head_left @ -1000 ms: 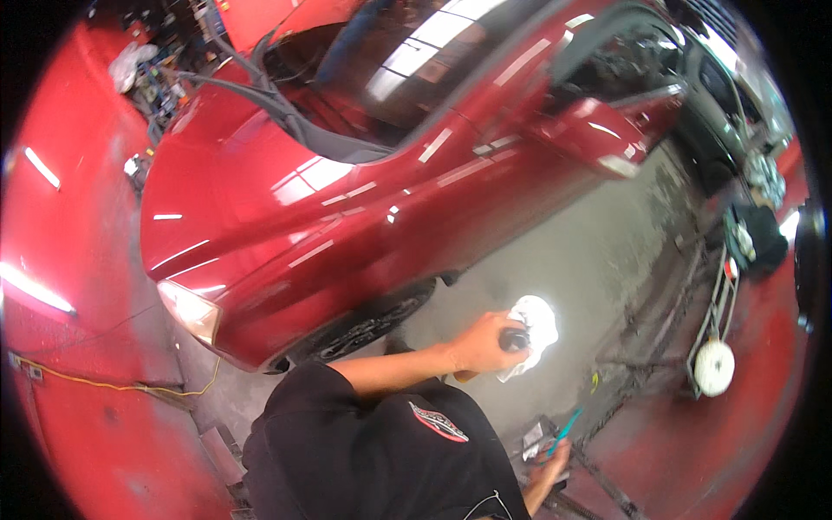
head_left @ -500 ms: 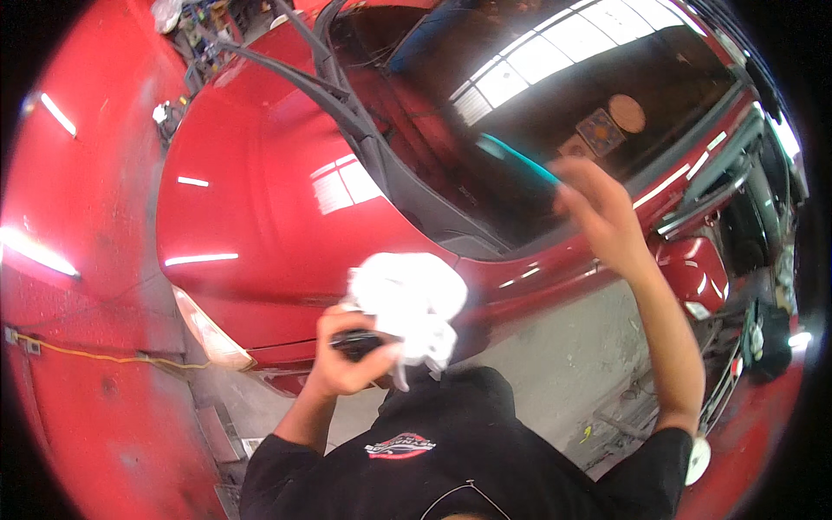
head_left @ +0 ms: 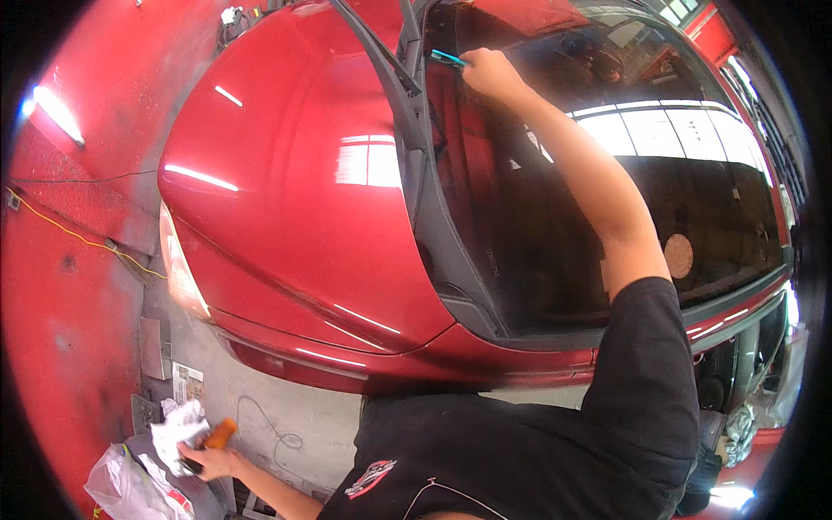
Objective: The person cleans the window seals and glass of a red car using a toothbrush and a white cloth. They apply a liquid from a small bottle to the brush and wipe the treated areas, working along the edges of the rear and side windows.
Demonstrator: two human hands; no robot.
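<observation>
Teal tool (head_left: pixel 446 58) clamped in right hand (head_left: pixel 490 74), just past twelve o'clock over dark windshield (head_left: pixel 555 260), contact unclear: far-edge glass work seems the step, a next move calling for clearance from the wiper arm (head_left: pixel 381 54), while left hand (head_left: pixel 208 462), half-past seven, grips white cloth (head_left: pixel 178 432) and amber bottle-like thing (head_left: pixel 223 433).

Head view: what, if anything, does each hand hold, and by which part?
Right hand: a teal tool, by one end. Left hand: a white cloth and an amber item; exact hold unclear.
</observation>
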